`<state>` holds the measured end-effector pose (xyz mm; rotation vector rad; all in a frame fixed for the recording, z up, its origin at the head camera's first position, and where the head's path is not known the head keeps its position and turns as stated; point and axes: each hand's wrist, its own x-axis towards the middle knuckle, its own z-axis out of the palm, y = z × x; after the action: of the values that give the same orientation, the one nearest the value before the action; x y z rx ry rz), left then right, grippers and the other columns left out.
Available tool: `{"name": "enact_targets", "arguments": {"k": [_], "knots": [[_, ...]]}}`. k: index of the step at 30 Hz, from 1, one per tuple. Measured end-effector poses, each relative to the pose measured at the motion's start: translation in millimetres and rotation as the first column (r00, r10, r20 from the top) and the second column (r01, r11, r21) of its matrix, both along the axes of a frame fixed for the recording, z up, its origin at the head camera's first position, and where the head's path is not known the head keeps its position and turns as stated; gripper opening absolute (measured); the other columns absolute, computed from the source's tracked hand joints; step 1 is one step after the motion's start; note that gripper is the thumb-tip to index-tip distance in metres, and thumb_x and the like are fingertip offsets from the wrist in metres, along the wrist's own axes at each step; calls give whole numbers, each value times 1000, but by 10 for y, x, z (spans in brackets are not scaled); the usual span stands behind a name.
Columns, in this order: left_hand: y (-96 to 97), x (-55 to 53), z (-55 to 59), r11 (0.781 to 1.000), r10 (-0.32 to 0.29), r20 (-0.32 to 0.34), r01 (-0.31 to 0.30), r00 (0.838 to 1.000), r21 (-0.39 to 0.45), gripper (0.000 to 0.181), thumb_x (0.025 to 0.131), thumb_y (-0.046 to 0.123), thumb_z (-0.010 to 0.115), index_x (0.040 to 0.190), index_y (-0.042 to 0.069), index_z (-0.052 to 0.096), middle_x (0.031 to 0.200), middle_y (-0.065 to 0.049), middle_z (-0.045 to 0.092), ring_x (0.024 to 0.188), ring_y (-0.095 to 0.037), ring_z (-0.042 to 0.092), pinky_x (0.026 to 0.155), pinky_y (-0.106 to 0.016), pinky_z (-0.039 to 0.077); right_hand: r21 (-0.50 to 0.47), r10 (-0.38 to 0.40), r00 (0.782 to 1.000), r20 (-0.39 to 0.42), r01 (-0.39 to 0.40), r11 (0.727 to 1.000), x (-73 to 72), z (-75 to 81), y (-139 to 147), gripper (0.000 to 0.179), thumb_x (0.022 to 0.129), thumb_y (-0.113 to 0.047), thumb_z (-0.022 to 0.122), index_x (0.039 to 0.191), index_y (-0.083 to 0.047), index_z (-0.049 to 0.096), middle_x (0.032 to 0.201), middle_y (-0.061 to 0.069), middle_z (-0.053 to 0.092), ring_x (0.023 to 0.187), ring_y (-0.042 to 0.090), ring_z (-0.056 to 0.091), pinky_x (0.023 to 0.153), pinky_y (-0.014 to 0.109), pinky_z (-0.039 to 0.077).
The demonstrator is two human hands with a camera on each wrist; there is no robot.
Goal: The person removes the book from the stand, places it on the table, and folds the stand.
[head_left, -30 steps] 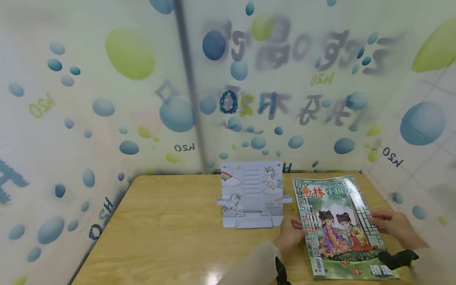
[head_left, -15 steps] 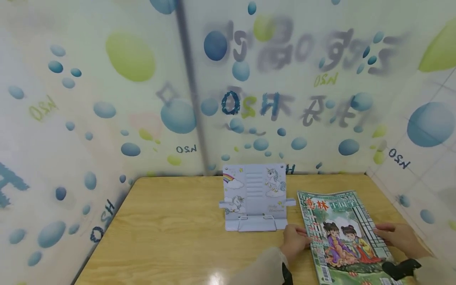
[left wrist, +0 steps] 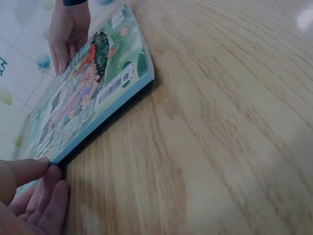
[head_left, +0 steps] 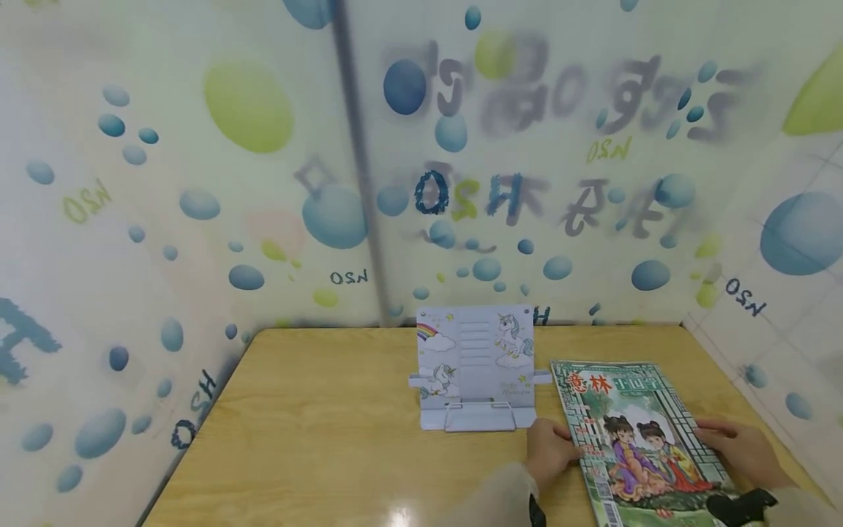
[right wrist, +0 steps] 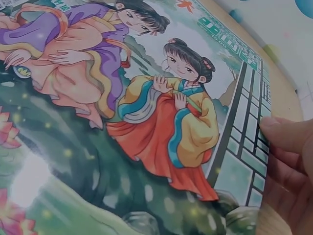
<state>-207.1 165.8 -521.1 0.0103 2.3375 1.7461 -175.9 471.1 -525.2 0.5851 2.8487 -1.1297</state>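
A glossy green magazine [head_left: 648,448] with two illustrated figures in robes on its cover is between both hands at the right of the table. My left hand [head_left: 552,452] grips its spine edge, thumb on the cover and fingers underneath, as the left wrist view shows. On the opposite edge my right hand [head_left: 744,448] pinches it, the thumb [right wrist: 281,134] on top and the other fingers below. The spine [left wrist: 105,120] casts a dark shadow on the wood beneath. A white book stand [head_left: 476,351] with unicorn pictures stands upright just left of the magazine.
The light wooden table [head_left: 316,417] reaches back to a pale wall [head_left: 276,190] printed with blue and green drops. A side wall [head_left: 797,329] runs close along the right edge. The stand has a wire holder [head_left: 479,417] at its foot.
The magazine's far end has come down and nearer to me, with both hands still gripping its sides. The head view has shifted slightly. The stand keeps its place on the table.
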Motion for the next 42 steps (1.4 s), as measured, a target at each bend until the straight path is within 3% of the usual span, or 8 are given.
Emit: {"name": "enact_targets", "arguments": {"k": [3, 9, 17, 22, 25, 31, 36, 42], "knots": [[-22, -20, 18, 1000, 20, -20, -20, 1000, 11, 24, 58, -9, 79, 68, 2, 60, 66, 0, 52, 58, -8, 54, 54, -23, 47, -40, 42, 999, 1, -42, 998, -38, 66, -40, 75, 80, -49, 64, 114, 17, 52, 105, 35, 56, 90, 41, 56, 68, 42, 50], [-140, -66, 14, 993, -29, 67, 21, 997, 115, 19, 63, -13, 72, 70, -1, 60, 61, -4, 56, 45, -13, 57, 44, -24, 48, -203, 128, 992, 3, -125, 971, -34, 210, -135, 63, 89, -29, 60, 121, 22, 40, 89, 16, 65, 67, 13, 57, 58, 31, 50], [-323, -112, 86, 983, -152, 46, 146, 987, 109, 17, 69, -7, 70, 82, 3, 68, 66, 0, 63, 53, -11, 57, 46, -24, 47, -179, 169, 985, -25, -171, 969, -161, 428, -314, 60, 90, -29, 59, 124, 17, 40, 95, 19, 63, 75, 17, 61, 64, 35, 53], [-410, -160, 225, 968, -226, 42, 220, 973, 117, 16, 75, -3, 67, 90, 2, 67, 71, 1, 61, 58, -11, 56, 48, -27, 46, -141, 234, 970, -70, -242, 960, -275, 528, -588, 55, 92, -27, 56, 125, 15, 43, 98, 21, 61, 79, 22, 61, 64, 36, 53], [-478, -201, 335, 958, -245, 34, 237, 969, 159, 18, 77, -2, 65, 95, 2, 67, 72, 0, 62, 63, -13, 58, 54, -32, 49, -111, 273, 951, -144, -290, 951, -333, 590, -789, 50, 92, -23, 56, 124, 14, 46, 95, 22, 60, 78, 25, 60, 63, 35, 52], [-681, -290, 570, 955, -248, 15, 242, 969, 171, 18, 81, 1, 65, 98, 5, 67, 75, 0, 63, 66, -14, 60, 62, -38, 52, -75, 362, 896, -259, -392, 917, -477, 725, -1175, 44, 92, -19, 57, 123, 10, 49, 97, 20, 60, 81, 29, 61, 63, 33, 52], [-951, -462, 743, 957, -265, -28, 266, 964, 116, 18, 84, 7, 64, 102, 5, 67, 82, -7, 65, 71, -15, 62, 65, -38, 52, -100, 423, 849, -317, -473, 875, -596, 838, -1431, 43, 91, -18, 58, 124, 7, 50, 96, 17, 61, 79, 23, 61, 63, 38, 52], [-1324, -678, 894, 969, -226, -42, 229, 973, 92, 24, 87, 10, 62, 109, 2, 64, 91, -14, 65, 78, -20, 64, 69, -36, 52, -135, 420, 849, -320, -479, 867, -725, 927, -1696, 42, 91, -20, 58, 125, 4, 52, 98, 18, 61, 83, 26, 61, 67, 38, 52]]}}
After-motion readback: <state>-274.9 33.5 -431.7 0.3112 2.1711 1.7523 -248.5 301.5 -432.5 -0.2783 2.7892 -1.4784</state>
